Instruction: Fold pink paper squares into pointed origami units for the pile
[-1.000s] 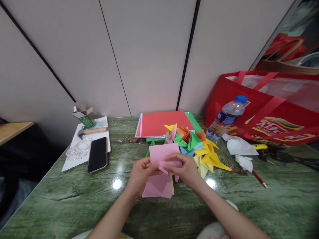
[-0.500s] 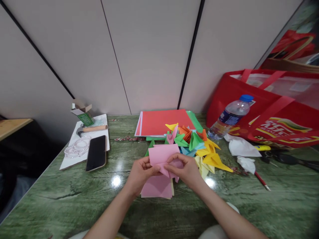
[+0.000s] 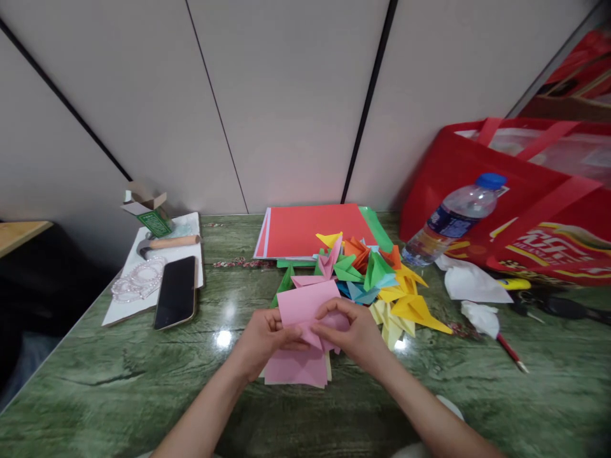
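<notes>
Folded pink paper point(image 3: 305, 304) is up between both hands, over the surface point(image 3: 143, 394), near-edge side of the origami pile point(image 3: 377, 272). Left hand point(image 3: 265, 338): grip pinches the paper's left side. Right hand point(image 3: 357, 334): thumb and forefinger pinch the fold nearer its middle. Neither hand is closer; both touch. Upper flap projects past both grips toward the far edge, long axis roughly left-right, slightly tilted. Can't make out the fold detail from here.

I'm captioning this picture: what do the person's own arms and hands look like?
The left hand and right hand are ungloved, with no ring visible. The left forearm and right forearm show no sleeve, watch or bracelet.
</notes>
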A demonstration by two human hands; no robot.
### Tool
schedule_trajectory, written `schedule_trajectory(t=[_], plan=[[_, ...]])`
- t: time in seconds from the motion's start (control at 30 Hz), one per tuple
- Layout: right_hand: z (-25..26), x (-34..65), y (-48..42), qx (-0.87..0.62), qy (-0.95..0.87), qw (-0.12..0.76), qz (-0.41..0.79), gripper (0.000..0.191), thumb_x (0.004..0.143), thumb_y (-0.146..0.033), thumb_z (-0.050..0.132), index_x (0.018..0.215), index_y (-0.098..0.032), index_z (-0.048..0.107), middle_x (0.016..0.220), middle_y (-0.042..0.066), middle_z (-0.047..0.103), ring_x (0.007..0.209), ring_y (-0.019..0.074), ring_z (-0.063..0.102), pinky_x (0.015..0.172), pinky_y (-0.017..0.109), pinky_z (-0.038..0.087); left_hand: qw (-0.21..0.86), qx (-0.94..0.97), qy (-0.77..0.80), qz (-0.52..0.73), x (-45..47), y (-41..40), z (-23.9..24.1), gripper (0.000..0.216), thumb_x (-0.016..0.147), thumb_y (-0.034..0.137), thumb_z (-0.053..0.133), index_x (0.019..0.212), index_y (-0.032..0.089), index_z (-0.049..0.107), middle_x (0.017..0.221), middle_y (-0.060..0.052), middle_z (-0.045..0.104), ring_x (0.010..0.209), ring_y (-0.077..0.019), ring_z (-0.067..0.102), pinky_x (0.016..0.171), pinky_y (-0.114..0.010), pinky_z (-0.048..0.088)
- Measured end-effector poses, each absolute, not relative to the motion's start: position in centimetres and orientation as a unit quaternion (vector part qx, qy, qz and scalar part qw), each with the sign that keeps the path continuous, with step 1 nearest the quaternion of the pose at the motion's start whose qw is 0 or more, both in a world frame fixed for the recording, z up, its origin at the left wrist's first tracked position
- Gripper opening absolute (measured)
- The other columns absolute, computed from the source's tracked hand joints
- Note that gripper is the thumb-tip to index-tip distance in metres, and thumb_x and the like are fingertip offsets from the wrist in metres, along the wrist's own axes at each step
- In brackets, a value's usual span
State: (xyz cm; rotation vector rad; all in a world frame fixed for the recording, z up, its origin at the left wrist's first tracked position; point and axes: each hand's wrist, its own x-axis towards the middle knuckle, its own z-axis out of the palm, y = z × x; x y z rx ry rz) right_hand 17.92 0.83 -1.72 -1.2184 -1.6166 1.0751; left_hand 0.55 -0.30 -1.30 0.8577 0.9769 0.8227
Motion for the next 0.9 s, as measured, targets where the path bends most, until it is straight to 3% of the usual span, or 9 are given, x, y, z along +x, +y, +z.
schedule_trajectory(t=[0.33,0.43,0.57,0.77,0.9], plan=[[-2.6,18.1,1.0,-0.468,-0.688,0.407,0.378,0.004,0.068,-0.016,0.065,0.065,-0.019,0.063,0.067,0.001,0.064,0.068,0.0175,0.058,0.065,0.028,0.044,0.69,0.374,0.489,0.381,1.4,-0.3,-1.6,0.026,0.058,0.028,0.075,0.079,0.012,0.071,0.066,-0.005,0.071,0.06,-0.0179,0.065,0.068,-0.031,0.053],[-3.1,17.9,0.8,-0.474,-0.714,0.426,0.291,0.004,0.071,-0.017,0.062,0.071,-0.02,0.065,0.083,0.006,0.059,0.079,0.0206,0.056,0.067,0.031,0.045,0.683,0.358,0.492,0.404,1.8,-0.4,-1.9,0.026,0.059,0.029,0.075,0.078,0.012,0.072,0.066,-0.005,0.071,0.062,-0.0177,0.066,0.069,-0.03,0.053],[-3.2,17.4,0.3,-0.488,-0.715,0.448,0.221,0.01,0.069,-0.021,0.064,0.079,-0.02,0.064,0.114,0.011,0.044,0.108,0.0282,0.044,0.083,0.039,0.041,0.668,0.347,0.485,0.446,2.3,-0.6,-2.0,0.023,0.06,0.029,0.074,0.074,0.012,0.072,0.065,-0.005,0.071,0.063,-0.0178,0.065,0.071,-0.031,0.053],[-2.8,16.6,-0.5,-0.521,-0.69,0.446,0.231,0.016,0.067,-0.017,0.062,0.08,-0.02,0.054,0.108,0.01,0.044,0.118,0.0292,0.034,0.09,0.043,0.037,0.662,0.335,0.462,0.485,2.8,-0.9,-2.5,0.019,0.061,0.025,0.074,0.074,0.011,0.071,0.065,-0.005,0.071,0.06,-0.0177,0.065,0.068,-0.032,0.054],[-2.6,16.4,-0.6,-0.531,-0.671,0.473,0.211,0.021,0.066,-0.014,0.062,0.083,-0.021,0.052,0.119,0.01,0.037,0.119,0.0284,0.034,0.094,0.045,0.033,0.661,0.325,0.449,0.505,3.2,-1.0,-2.6,0.015,0.063,0.023,0.072,0.071,0.011,0.071,0.067,-0.005,0.071,0.062,-0.0168,0.065,0.069,-0.03,0.054]])
